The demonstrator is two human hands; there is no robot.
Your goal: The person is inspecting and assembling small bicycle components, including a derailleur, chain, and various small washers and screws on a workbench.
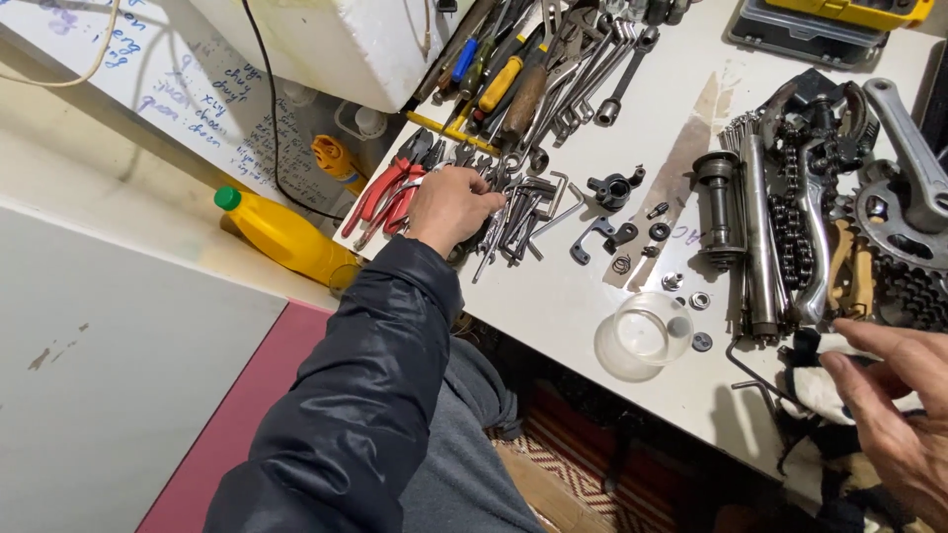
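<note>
Many hex keys point(521, 219) lie in a heap on the white table point(573, 296), and my left hand point(452, 205) rests on them, fingers curled into the pile; I cannot tell what they pinch. Red pliers point(387, 192) lie just beside it. My right hand point(894, 405), fingers loosely spread, touches a white rag point(825, 380) near a clear cup point(647, 331) and bicycle chain point(790, 222).

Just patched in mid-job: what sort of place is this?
Probably a bicycle repair bench: a white table strewn with wrenches, a chain and a crank arm. The left hand rests among hex keys.
</note>
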